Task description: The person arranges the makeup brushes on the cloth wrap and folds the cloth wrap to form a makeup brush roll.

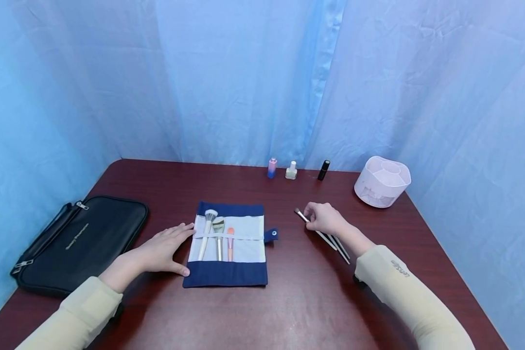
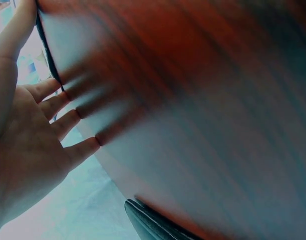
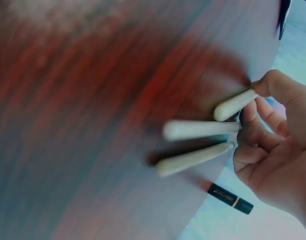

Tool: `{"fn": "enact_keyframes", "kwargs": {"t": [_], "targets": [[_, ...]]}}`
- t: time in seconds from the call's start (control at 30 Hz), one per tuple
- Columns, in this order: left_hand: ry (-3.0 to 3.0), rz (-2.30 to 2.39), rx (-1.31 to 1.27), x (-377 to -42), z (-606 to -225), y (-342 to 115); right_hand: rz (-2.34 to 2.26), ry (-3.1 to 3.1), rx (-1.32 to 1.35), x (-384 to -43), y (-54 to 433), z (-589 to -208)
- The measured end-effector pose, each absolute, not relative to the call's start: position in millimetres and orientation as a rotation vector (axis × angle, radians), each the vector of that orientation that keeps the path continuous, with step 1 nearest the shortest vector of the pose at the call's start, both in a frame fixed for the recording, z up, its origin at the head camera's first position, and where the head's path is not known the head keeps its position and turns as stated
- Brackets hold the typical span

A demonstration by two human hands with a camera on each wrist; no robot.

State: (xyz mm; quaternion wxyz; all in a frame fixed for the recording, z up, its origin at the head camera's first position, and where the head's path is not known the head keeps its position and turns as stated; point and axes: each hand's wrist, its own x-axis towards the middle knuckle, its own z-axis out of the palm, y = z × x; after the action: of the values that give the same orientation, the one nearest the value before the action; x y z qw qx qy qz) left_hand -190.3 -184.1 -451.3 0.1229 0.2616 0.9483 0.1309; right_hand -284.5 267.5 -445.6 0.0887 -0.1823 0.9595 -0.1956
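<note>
A navy and white brush roll lies unfolded on the table, with a white-bristled brush, a wider silver-handled brush and a pink brush tucked under its strap. My left hand rests with spread fingers on the roll's left edge. To the roll's right, my right hand pinches a slim makeup brush between thumb and fingers; its pale handle slants toward me in the right wrist view. Two more pale-handled brushes lie beside it, their far ends hidden behind the hand.
At left lies a black zipped case. Along the back edge stand a pink-blue tube, a nail polish bottle and a black lipstick tube. A white divided organizer sits back right. Blue curtains surround the table.
</note>
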Motion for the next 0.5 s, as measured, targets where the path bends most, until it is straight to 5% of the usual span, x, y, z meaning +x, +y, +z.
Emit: {"fn": "enact_keyframes", "kwargs": {"t": [0.5], "targets": [[2.765,0.379,0.765,-190.9,-450.7,-184.2,-0.729,2.869,-0.634,-278.7,250.9,-417.2]]}}
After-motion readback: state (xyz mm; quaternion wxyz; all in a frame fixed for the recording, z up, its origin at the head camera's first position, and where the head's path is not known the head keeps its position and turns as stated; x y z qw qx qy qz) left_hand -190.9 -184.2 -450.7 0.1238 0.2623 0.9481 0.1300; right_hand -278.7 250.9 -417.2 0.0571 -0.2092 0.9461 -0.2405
